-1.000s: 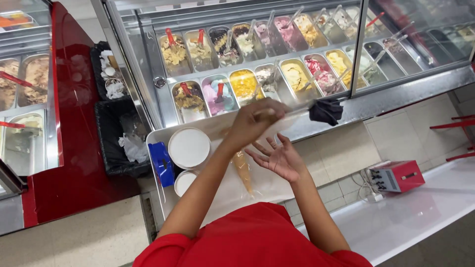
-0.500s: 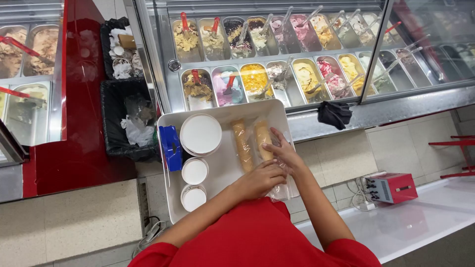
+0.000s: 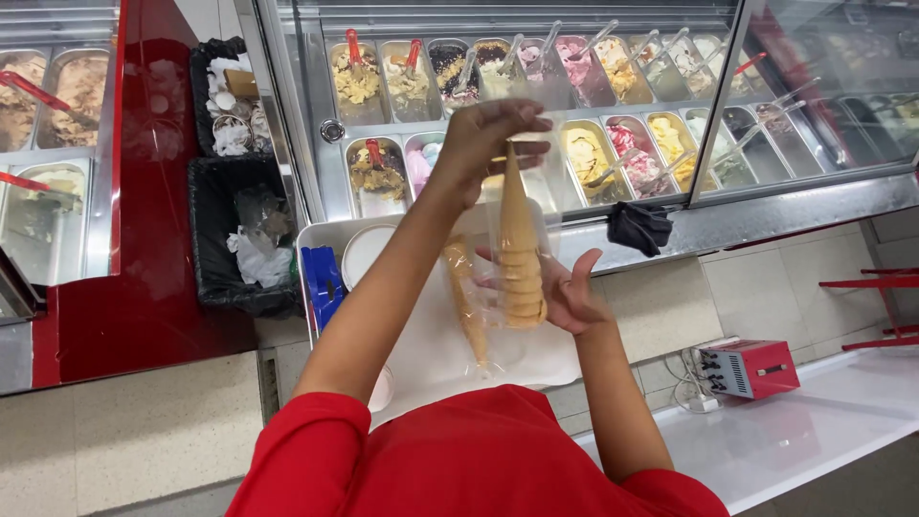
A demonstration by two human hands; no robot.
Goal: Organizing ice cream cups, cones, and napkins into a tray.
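Left hand: the left hand (image 3: 493,134) is raised in front of the display case, its fingers (image 3: 522,126) pinched shut on the top of a clear plastic sleeve (image 3: 522,206) that holds a stack of cones (image 3: 519,254).
Right hand: the right hand (image 3: 567,292) is held open, palm up, just under the bottom of the stack; its fingers are spread and grip nothing, and whether the palm touches the sleeve cannot be told.
Cones: the stack hangs upright, tip at the top, above the white tray (image 3: 316,235) and in front of the glass.
Second stack: another sleeved stack of cones (image 3: 466,302) lies along the tray, to the left of the one being held.
Tray: it also carries a round white lid (image 3: 366,251) and a blue box (image 3: 323,276) at its left edge.
Display case: tubs of ice cream (image 3: 586,153) in many colours sit in rows under the glass, scoops standing in them.
Surroundings: a black bin (image 3: 241,239) lined with a bag stands left of the tray; a black cloth (image 3: 639,227) rests on the steel ledge; a small red machine (image 3: 751,369) sits on the white table (image 3: 814,436) below.
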